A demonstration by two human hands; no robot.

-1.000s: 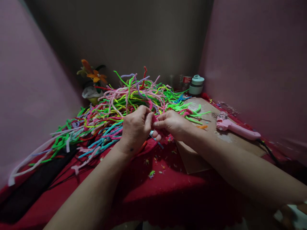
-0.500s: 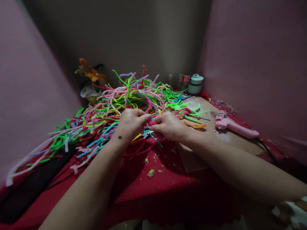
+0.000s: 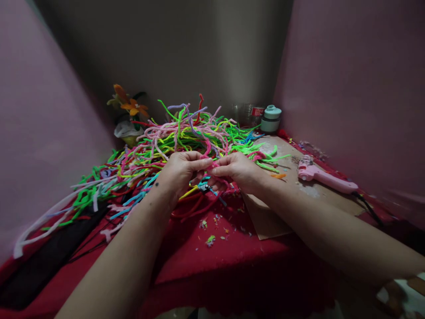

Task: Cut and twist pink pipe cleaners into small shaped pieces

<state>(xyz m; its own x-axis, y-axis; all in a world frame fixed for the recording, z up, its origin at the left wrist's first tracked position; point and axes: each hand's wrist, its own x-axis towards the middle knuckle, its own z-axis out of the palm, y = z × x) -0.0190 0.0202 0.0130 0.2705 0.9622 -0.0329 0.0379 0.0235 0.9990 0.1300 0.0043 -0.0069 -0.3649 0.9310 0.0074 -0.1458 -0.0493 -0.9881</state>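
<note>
Two hands pinch a pink pipe cleaner (image 3: 214,165) in front of a multicoloured heap of pipe cleaners (image 3: 189,133).
The left hand (image 3: 182,172) has its grip closed, thumb and forefinger pinching the pink strand; the right hand (image 3: 237,172) pinches it just beside, the two sets of fingertips close together above the red-covered bench (image 3: 239,257). Below the fingers lies a small metal tool (image 3: 203,187), partly hidden. Right of the hands, a pink hot glue gun (image 3: 327,178) rests on a cardboard sheet (image 3: 270,217), near a pale-green bottle (image 3: 271,120) farther back.
</note>
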